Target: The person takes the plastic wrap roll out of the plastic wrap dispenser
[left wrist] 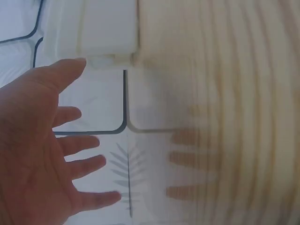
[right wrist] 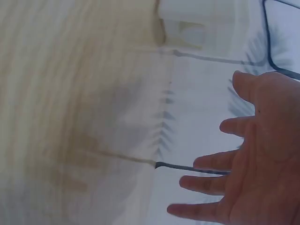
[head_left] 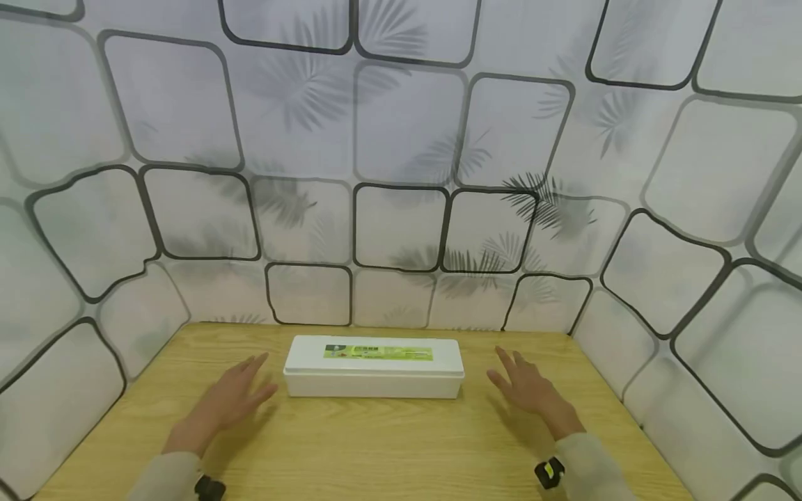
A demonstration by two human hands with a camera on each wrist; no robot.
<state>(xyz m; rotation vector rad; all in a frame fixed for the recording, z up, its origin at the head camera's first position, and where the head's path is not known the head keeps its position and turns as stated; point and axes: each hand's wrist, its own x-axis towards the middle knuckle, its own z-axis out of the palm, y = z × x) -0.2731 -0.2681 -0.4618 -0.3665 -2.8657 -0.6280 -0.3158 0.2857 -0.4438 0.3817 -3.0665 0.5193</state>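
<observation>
Two bare hands are hovering above a pale wooden table, one beyond each short end of a long white box. The box is resting on the table between them, its long side facing the person, and its white lid is covering the top. A green label is running along the middle of the lid, its print appearing too small to read.

The left hand is hanging near the box's left end, apart from it in the head view, its fingers spreading loose and gripping nothing. The right hand is matching it near the box's right end, also standing apart, its fingers stretching out and its grasp staying free. Both palms are facing toward the box, and soft shadows are falling on the table under each hand.

On the person's side of the box, two light sleeves are covering the forearms, and a dark strapped device is showing at each wrist. Behind the box, a pale wall is rising, its pattern showing rounded squares and grey palm leaves.
</observation>
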